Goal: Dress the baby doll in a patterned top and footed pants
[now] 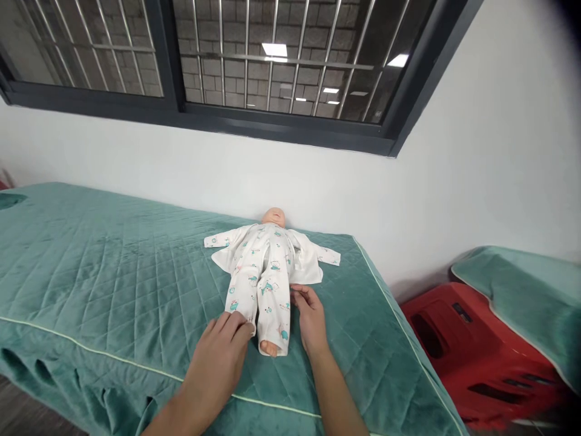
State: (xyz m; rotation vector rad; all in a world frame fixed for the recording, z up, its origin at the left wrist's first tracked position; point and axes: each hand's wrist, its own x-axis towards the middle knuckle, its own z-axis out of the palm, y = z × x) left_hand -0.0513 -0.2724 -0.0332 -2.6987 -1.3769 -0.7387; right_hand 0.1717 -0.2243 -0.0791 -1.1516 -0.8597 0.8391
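A baby doll (273, 216) lies on its back on the bed, head toward the wall. It has on a white printed jacket (313, 257), spread wide with both sleeves stretched out, and white printed trousers (272, 284). My left hand (222, 342) is closed on the cuff of the left trouser leg, hiding the foot there. At the right side of the trousers, my right hand (311, 315) has its thumb and fingers drawn together on the fabric's edge, around knee height. One bare foot (269, 347) shows out of the right trouser leg.
A green quilted cover (136, 272) with pale piping lies over the bed. White wall (340, 188) and a dark-framed barred window (281, 127) stand behind. Beyond the bed's right edge is a red plastic stool (472, 345), with another green cover (535, 290) partly over it.
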